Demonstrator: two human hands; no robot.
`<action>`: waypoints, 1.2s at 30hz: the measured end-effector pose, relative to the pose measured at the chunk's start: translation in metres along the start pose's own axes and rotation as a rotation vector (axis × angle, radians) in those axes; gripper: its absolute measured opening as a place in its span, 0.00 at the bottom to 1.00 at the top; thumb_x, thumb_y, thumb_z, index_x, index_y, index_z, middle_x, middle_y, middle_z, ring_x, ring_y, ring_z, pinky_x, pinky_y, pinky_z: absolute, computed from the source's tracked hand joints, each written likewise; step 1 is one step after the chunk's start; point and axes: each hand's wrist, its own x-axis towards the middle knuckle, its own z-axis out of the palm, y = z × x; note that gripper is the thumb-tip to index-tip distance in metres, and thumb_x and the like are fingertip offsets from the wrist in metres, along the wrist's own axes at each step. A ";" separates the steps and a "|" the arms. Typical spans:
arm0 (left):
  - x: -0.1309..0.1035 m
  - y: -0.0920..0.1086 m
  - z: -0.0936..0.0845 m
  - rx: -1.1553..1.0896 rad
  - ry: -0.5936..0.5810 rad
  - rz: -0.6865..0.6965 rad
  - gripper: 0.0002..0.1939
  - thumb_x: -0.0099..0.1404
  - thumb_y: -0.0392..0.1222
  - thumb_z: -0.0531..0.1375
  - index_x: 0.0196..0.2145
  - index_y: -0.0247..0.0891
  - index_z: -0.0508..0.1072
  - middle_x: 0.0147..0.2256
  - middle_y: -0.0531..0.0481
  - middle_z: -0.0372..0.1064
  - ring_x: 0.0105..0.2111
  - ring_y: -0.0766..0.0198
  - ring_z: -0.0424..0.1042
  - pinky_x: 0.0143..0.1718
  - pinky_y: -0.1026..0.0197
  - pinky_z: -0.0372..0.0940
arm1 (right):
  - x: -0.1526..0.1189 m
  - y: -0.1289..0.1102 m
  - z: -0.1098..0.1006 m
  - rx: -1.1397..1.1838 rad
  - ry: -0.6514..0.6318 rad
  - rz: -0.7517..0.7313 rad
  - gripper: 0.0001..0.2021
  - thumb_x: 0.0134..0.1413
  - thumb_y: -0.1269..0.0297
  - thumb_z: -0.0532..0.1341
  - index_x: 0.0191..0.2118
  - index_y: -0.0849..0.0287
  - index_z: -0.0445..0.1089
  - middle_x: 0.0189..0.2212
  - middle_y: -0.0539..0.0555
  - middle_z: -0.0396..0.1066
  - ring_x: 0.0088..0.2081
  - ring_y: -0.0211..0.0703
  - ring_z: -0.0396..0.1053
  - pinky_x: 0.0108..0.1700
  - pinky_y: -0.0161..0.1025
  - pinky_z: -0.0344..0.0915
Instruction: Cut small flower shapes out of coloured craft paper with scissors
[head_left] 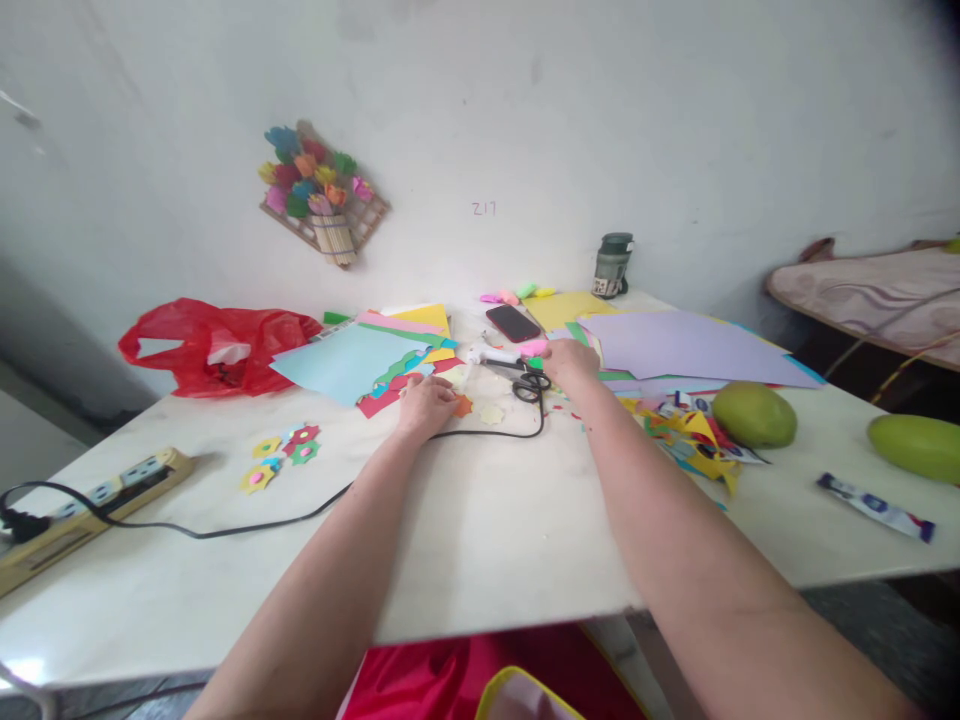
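My left hand (429,405) rests low over the table, its fingertips closed at the edge of an orange paper flower (463,405). A pale cream paper flower (492,412) lies just right of it. My right hand (571,362) is closed, fingers curled at the end of a pink marker (533,348); its fingertips are partly hidden. Left of the marker lies a white glue gun (491,355). Black-handled scissors (531,385) are in front of it, beside a black cord (495,434). Finished-looking paper flowers (281,455) with coloured centres lie at the left.
A power strip (112,500) sits at far left, near a red plastic bag (217,345). Coloured paper sheets (675,345) lie on both sides. A phone (513,322) and bottle (613,265) are behind. Paper scraps (694,440), green fruit (754,414) and a tube (876,507) are right.
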 end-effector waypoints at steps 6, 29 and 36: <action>0.000 -0.001 0.000 0.040 -0.013 0.000 0.05 0.53 0.40 0.62 0.21 0.42 0.77 0.46 0.50 0.73 0.49 0.49 0.61 0.51 0.50 0.57 | -0.004 -0.008 0.006 -0.135 -0.024 -0.091 0.15 0.52 0.73 0.57 0.44 0.63 0.75 0.41 0.62 0.75 0.48 0.51 0.69 0.50 0.45 0.57; -0.006 0.010 -0.005 0.141 -0.002 -0.130 0.05 0.52 0.41 0.61 0.21 0.42 0.76 0.35 0.46 0.76 0.44 0.48 0.68 0.47 0.51 0.58 | -0.019 -0.032 -0.015 0.726 -0.289 -0.107 0.05 0.44 0.77 0.61 0.30 0.63 0.71 0.18 0.53 0.70 0.25 0.42 0.72 0.28 0.34 0.67; -0.009 0.015 -0.007 0.278 0.107 -0.071 0.05 0.51 0.41 0.62 0.23 0.43 0.79 0.29 0.44 0.76 0.42 0.48 0.69 0.49 0.50 0.57 | -0.034 -0.054 0.008 1.227 -0.379 -0.198 0.04 0.49 0.71 0.61 0.33 0.60 0.66 0.16 0.45 0.64 0.17 0.33 0.64 0.21 0.31 0.66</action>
